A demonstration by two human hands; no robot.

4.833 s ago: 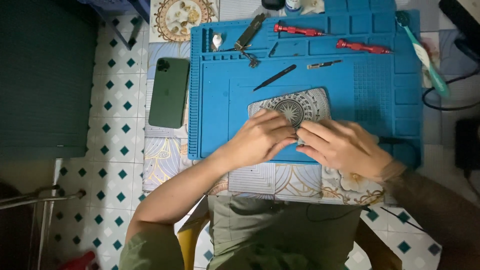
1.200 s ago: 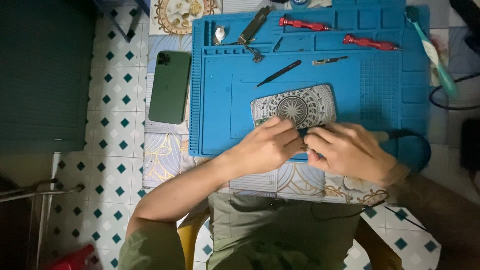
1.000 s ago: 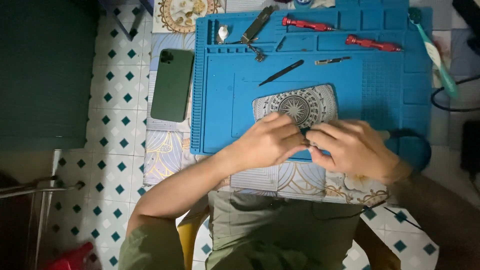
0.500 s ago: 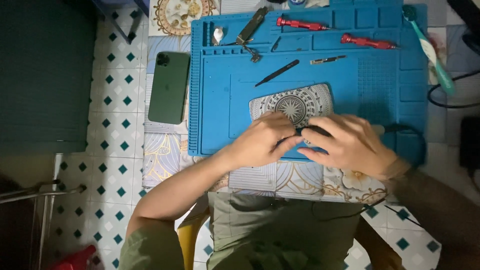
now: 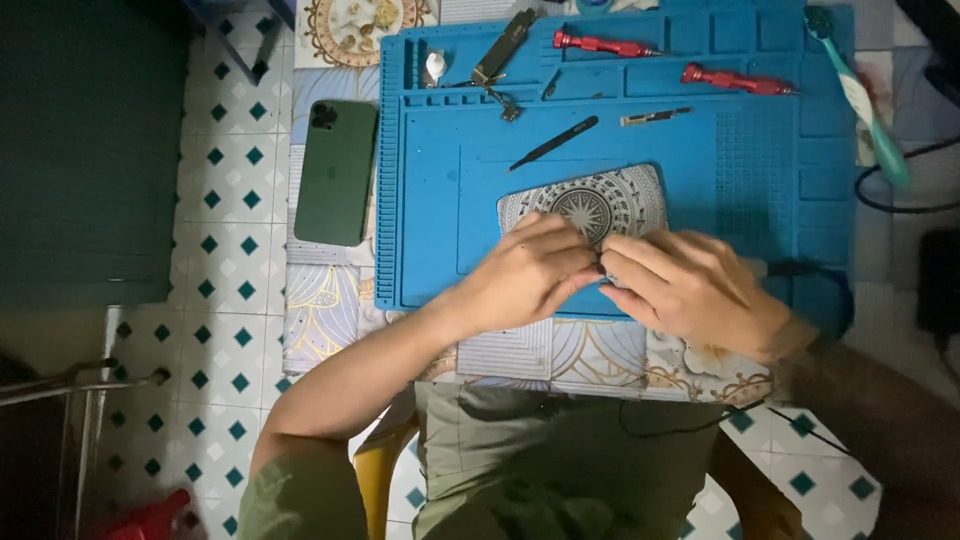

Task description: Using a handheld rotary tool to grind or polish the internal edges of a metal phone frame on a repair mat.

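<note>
From the head view we see the left hand [image 5: 528,275] and the right hand [image 5: 685,288] meeting fingertip to fingertip over the near edge of a patterned phone case [image 5: 590,205], which lies flat on the blue work mat [image 5: 440,220]. Both hands are curled nearly closed, pinching at something small and dark between them (we cannot tell what it is). The right hand covers the case's lower right corner. Beyond the case, the mat's middle lies open up to black tweezers [image 5: 553,143] and two red screwdrivers [image 5: 735,80]. A green phone [image 5: 336,172] lies left of the mat's edge.
</note>
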